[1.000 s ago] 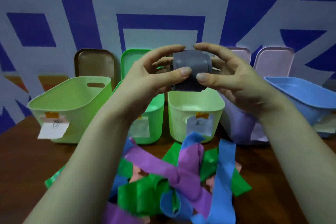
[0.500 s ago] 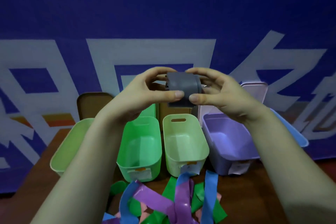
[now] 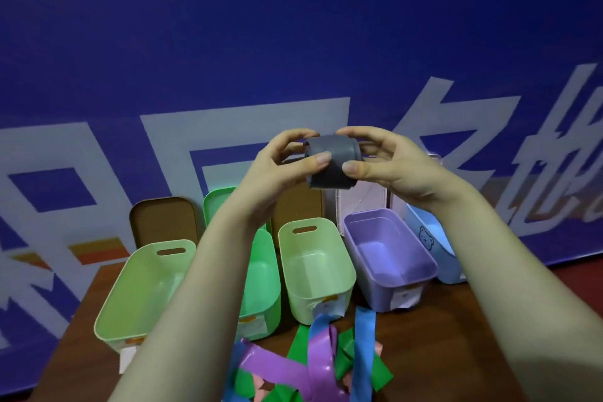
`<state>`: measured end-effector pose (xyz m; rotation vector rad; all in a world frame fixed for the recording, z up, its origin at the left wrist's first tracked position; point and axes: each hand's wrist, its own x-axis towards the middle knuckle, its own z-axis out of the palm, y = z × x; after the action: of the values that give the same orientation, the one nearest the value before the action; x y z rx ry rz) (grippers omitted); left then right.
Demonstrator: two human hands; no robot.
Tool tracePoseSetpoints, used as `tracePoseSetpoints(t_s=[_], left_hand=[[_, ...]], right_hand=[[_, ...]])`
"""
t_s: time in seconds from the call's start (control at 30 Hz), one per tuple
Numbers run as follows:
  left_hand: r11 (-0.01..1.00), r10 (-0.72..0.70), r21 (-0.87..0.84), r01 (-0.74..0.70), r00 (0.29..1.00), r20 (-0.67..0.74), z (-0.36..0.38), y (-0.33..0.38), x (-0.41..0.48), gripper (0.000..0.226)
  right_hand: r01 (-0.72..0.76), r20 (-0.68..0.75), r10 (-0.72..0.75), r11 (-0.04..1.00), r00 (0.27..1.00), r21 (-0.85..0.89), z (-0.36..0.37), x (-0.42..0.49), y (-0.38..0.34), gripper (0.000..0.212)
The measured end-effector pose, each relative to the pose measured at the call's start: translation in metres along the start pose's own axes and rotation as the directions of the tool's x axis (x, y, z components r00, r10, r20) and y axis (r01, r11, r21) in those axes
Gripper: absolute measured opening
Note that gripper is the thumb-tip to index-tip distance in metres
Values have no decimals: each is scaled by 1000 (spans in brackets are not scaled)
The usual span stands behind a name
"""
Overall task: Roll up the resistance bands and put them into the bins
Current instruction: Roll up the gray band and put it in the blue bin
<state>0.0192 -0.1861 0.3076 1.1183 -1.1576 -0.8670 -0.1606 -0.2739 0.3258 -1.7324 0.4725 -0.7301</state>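
Both your left hand [image 3: 277, 173] and right hand [image 3: 388, 163] pinch the rolled grey band [image 3: 332, 161] above five bins [image 3: 315, 261] on the table [image 3: 456, 336].

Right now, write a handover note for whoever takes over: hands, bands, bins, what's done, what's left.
Left hand and right hand both pinch the grey rolled resistance band, held above the row of plastic bins.
Loose bands in purple, blue, green and pink lie piled on the brown table before the bins.
Done: grey band rolled.
Left: bin it, then roll and bin the pile.
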Motion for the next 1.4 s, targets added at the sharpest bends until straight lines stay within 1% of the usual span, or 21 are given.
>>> tracePoseSetpoints(t_s=[0.07, 0.2, 0.27, 0.4, 0.57, 0.7, 0.8, 0.93, 1.07, 1.13, 1.27, 1.4], left_hand=[[998, -2, -66, 1, 1000, -8, 13, -7, 6, 49], [987, -9, -159, 4, 999, -34, 49, -23, 26, 39], [981, -28, -194, 19, 999, -42, 72, -34, 40, 41], [976, -73, -211, 61, 996, -51, 128, -59, 74, 49], [964, -106, -254, 83, 991, -78, 206, -96, 110, 50], [945, -189, -288, 154, 977, -96, 251, -127, 139, 34], [927, -249, -309, 213, 965, -80, 273, -153, 163, 37], [888, -373, -323, 327, 924, -90, 293, -192, 196, 35], [849, -469, -312, 427, 881, -69, 303, -231, 227, 28], [829, -511, -307, 468, 857, -73, 307, -249, 239, 30], [755, -606, -382, 534, 790, -94, 315, -289, 262, 33], [688, -692, -460, 561, 698, -183, 321, -323, 279, 40]], right_hand=[[-1, 9, 1, 1000, 1000, 4, -14, 1, 4, 51], [-24, 32, 26, 999, 999, -46, -58, 5, 17, 57], [-38, 54, 43, 996, 998, -86, -86, 5, 25, 59], [-82, 53, 87, 992, 995, -100, -152, -2, 42, 48], [-191, 48, 197, 976, 979, -106, -234, -15, 74, 49], [-274, 56, 278, 959, 959, -69, -284, -18, 98, 41], [-323, 46, 325, 945, 945, -50, -314, -13, 122, 38], [-409, 40, 408, 913, 912, 18, -346, 2, 166, 37], [-482, 51, 480, 875, 876, 37, -369, 22, 214, 44], [-508, 48, 505, 859, 862, 62, -375, 32, 238, 47], [-565, 45, 564, 825, 824, 1, -384, 51, 282, 53], [-620, 35, 620, 784, 783, -34, -384, 67, 323, 55]])
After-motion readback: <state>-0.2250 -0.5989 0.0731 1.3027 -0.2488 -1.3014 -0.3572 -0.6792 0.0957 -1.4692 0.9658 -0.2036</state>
